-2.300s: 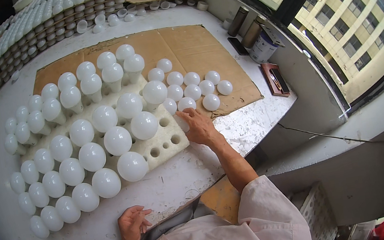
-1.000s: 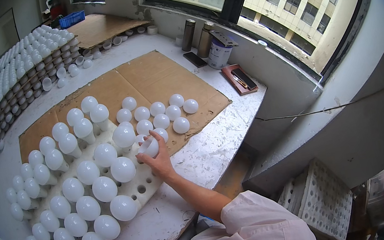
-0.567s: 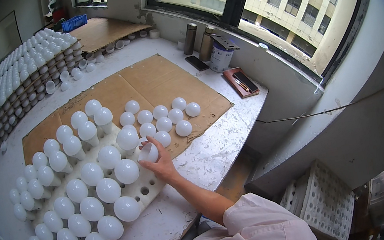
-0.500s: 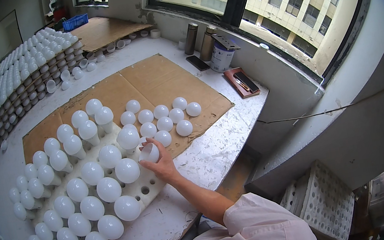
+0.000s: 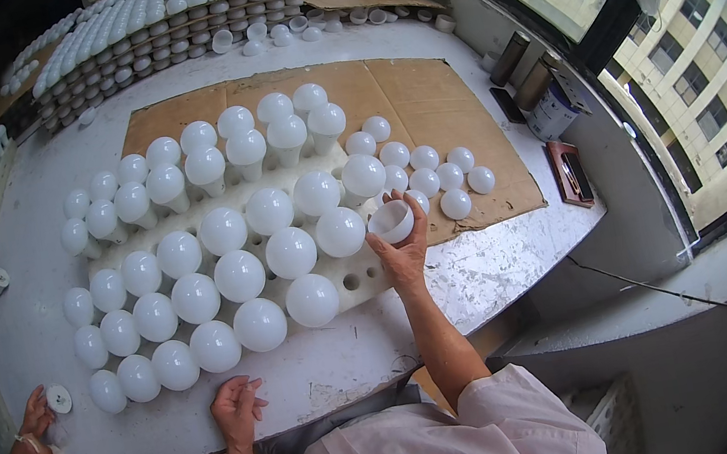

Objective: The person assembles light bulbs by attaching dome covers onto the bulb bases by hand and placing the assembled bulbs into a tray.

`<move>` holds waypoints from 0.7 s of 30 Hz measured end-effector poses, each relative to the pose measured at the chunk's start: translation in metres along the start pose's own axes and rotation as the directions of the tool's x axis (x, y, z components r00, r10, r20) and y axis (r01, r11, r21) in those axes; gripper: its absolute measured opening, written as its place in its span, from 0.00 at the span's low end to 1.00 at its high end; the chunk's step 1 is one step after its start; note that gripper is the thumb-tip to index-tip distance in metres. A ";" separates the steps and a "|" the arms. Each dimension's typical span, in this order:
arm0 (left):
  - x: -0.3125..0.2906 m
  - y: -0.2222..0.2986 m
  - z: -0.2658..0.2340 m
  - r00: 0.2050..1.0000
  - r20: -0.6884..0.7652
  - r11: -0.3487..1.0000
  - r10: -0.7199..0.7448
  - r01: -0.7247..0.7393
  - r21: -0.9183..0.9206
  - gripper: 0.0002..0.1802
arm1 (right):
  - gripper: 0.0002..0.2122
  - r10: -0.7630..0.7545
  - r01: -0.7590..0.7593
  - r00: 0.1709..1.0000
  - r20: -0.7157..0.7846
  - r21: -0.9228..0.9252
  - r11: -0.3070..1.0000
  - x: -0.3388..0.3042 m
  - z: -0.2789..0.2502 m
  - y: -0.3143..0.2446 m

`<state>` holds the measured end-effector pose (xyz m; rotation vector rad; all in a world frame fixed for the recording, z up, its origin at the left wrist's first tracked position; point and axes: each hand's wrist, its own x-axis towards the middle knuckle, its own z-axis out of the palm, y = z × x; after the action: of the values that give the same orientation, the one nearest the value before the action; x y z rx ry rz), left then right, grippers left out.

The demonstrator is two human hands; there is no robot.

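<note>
My right hand (image 5: 405,254) grips a hollow white bulb cover (image 5: 389,222) between thumb and fingers, its open rim facing up. Just beside it stand rows of white bulbs (image 5: 291,253) on a pale foam tray (image 5: 336,290), where a few round holes show. Farther back on the tray, thinner white bases are visible under another set of bulbs (image 5: 205,166). My left hand (image 5: 237,409) rests at the table's near edge with loosely bent fingers apart and nothing in them. Several loose white domes (image 5: 451,176) lie on the cardboard (image 5: 448,99) beyond my right hand.
Stacked trays of white bulbs (image 5: 189,26) fill the far left of the table. At the left edge, a co-worker's hands (image 5: 35,417) are next to a white disc (image 5: 59,399). Flasks, a paint bucket (image 5: 554,109) and a brown notebook (image 5: 570,173) sit by the window.
The view has swung left, bringing a co-worker's hands and a blue crate into sight. My right hand still holds the bulb cover, now with its opening turned more upward.
</note>
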<state>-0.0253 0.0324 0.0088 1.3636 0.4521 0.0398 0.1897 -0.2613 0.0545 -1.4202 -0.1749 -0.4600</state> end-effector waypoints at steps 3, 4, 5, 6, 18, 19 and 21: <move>-0.013 0.002 -0.009 0.996 -0.091 1.000 -0.007 0.008 0.011 0.10 | 0.38 -0.009 0.009 1.000 0.006 0.114 0.993 -0.006 0.016 0.010; -0.016 0.003 -0.009 0.996 -0.092 1.000 0.004 -0.004 0.004 0.10 | 0.38 0.007 -0.011 0.999 0.043 0.109 0.994 -0.008 0.016 0.015; -0.020 0.004 -0.008 0.995 -0.102 1.000 0.016 -0.016 0.000 0.09 | 0.37 0.000 -0.004 0.999 0.033 0.136 0.991 -0.007 0.011 0.018; -0.025 0.003 -0.007 0.983 -0.136 0.992 0.124 -0.121 0.025 0.09 | 0.37 0.026 -0.026 1.000 -0.004 0.086 0.996 -0.007 0.010 0.008; 0.011 0.077 -0.231 0.749 -0.337 0.452 0.571 0.057 0.890 0.39 | 0.32 0.066 -0.063 0.996 -0.054 0.060 0.996 -0.005 0.009 -0.004; 0.028 0.081 -0.243 0.821 -0.303 0.414 0.484 0.091 0.906 0.39 | 0.31 0.059 -0.057 0.997 -0.048 0.039 0.998 -0.005 0.007 -0.004; 0.062 0.087 -0.256 0.878 -0.273 0.375 0.394 0.118 0.920 0.40 | 0.30 0.043 -0.041 0.998 -0.048 0.031 0.999 -0.006 0.007 -0.003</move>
<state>-0.0343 0.3083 0.0386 2.5838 0.8228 0.3072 0.1842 -0.2535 0.0557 -1.3792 -0.1121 -0.4550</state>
